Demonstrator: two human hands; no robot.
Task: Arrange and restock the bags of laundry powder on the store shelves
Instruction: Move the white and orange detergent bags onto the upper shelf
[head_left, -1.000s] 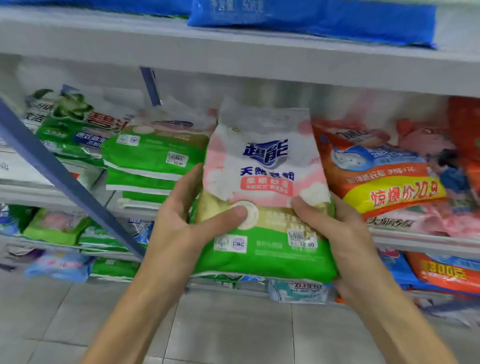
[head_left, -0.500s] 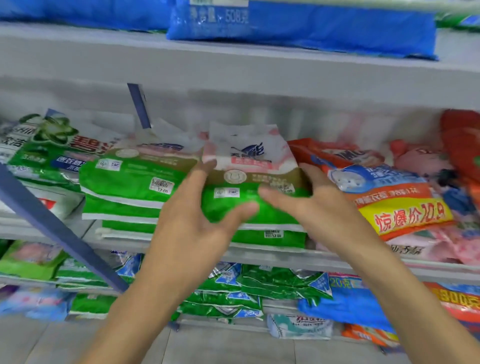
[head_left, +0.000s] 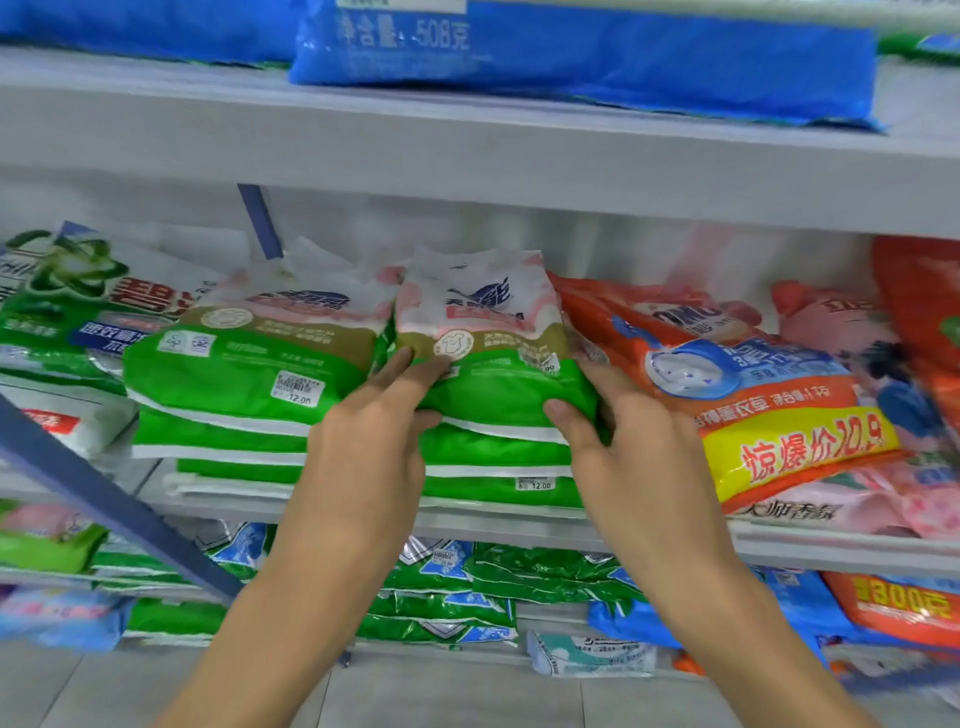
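Green bag lowered onto stack, hands gripping it.

Pretty simple on my feed tbh. Just left of the green bag, the left hand was bare, with long slim fingers, though the fingertips were too smeary for me to read the nails. Just right of the bag, the right hand was bare too, its thumbnail short and rounded. Below the bag, the left forearm and right forearm were bare and lean, right down to my view's edge.
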